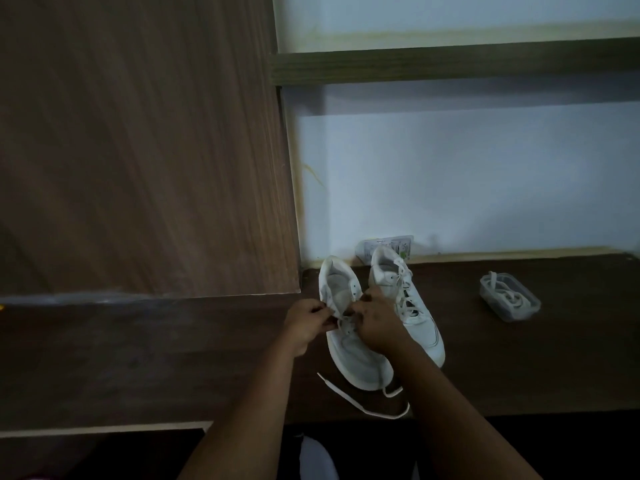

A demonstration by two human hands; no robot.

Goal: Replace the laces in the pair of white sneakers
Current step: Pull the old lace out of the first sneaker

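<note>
Two white sneakers stand side by side on a dark wooden desk (519,358), toes towards me. The left sneaker (353,358) has most eyelets bare, with a white lace (346,398) trailing from it across the desk in front. My left hand (306,323) pinches the lace at the shoe's left eyelet row. My right hand (375,323) lies over the shoe's right eyelet row with curled fingers pinching the lace there. The right sneaker (408,299) is fully laced.
A clear plastic container (509,297) holding white laces sits on the desk to the right. A tall wooden cabinet side (138,150) rises at the left. A wall socket (403,244) is behind the shoes, and a shelf (450,64) hangs above.
</note>
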